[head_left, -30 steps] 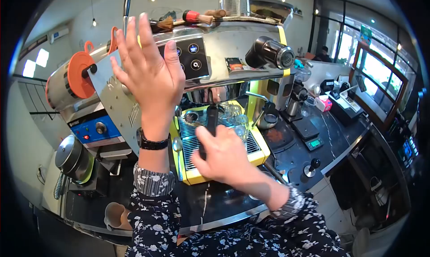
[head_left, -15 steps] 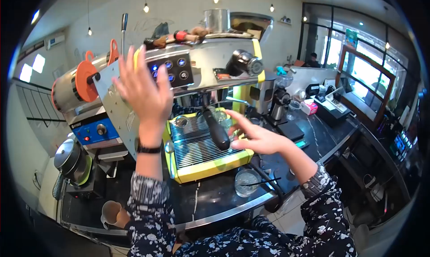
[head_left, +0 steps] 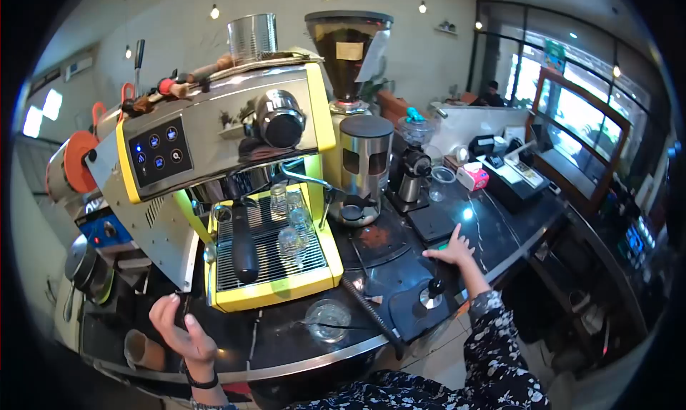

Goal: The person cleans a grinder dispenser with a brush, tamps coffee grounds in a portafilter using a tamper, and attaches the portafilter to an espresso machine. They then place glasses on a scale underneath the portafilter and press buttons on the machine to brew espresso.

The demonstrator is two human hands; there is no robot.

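Observation:
Over the counter's front left, my left hand (head_left: 184,333) holds nothing, its fingers apart, between a brown cup (head_left: 143,351) and the yellow espresso machine (head_left: 282,293). My right hand (head_left: 454,252) stretches out, fingers spread, at the near edge of a flat black scale (head_left: 433,225); whether it touches the scale I cannot tell. A portafilter (head_left: 245,242) with a black handle sits in the machine's group head. Several small glasses (head_left: 291,242) stand on the drip tray. To the left of my right hand, a tamper (head_left: 431,293) rests on a black mat (head_left: 406,311).
A coffee grinder (head_left: 366,152) with a tall hopper stands right of the machine, and a smaller grinder (head_left: 412,168) beyond it. A glass bowl of water (head_left: 328,320) sits near the counter's front edge. Farther right are a tissue box (head_left: 472,175) and a wooden frame (head_left: 580,135).
My view has swung to the right. My left hand has dropped from the machine's button panel to the counter front; my right hand has moved from beside the portafilter handle to the scale.

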